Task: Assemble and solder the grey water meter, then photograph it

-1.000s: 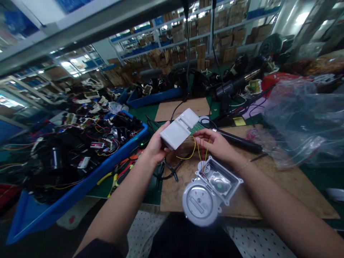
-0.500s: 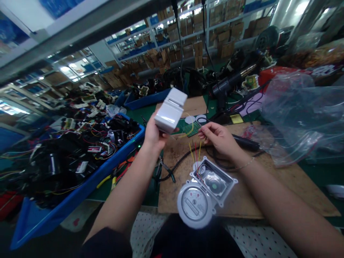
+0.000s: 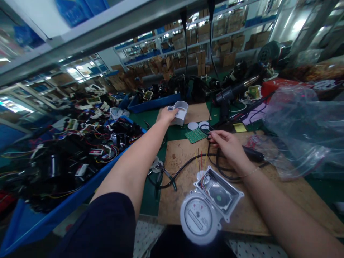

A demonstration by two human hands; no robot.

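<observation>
My left hand (image 3: 168, 115) reaches to the back of the bench. Its fingers are closed on a white plastic housing (image 3: 181, 111), whose hollow side now faces up. My right hand (image 3: 224, 141) pinches a thin black cable (image 3: 204, 126) just right of a green circuit board (image 3: 195, 135). Below the hands, a round grey meter (image 3: 199, 219) lies on a brown board, joined to an open rectangular grey box (image 3: 219, 192). Thin red, yellow and dark wires (image 3: 201, 165) stand up from the box's left corner.
A blue bin (image 3: 107, 168) full of black parts and wires stands at left. Pliers (image 3: 169, 175) lie by the brown board's (image 3: 177, 152) left edge. White discs (image 3: 192, 125), a heat gun (image 3: 228, 94), a yellow note (image 3: 240, 127) and plastic bags (image 3: 303, 132) lie further back and right.
My left hand has moved away from me with the white housing, down toward the cardboard at the back, and the housing has turned hollow side up. My right hand still pinches the cable.
</observation>
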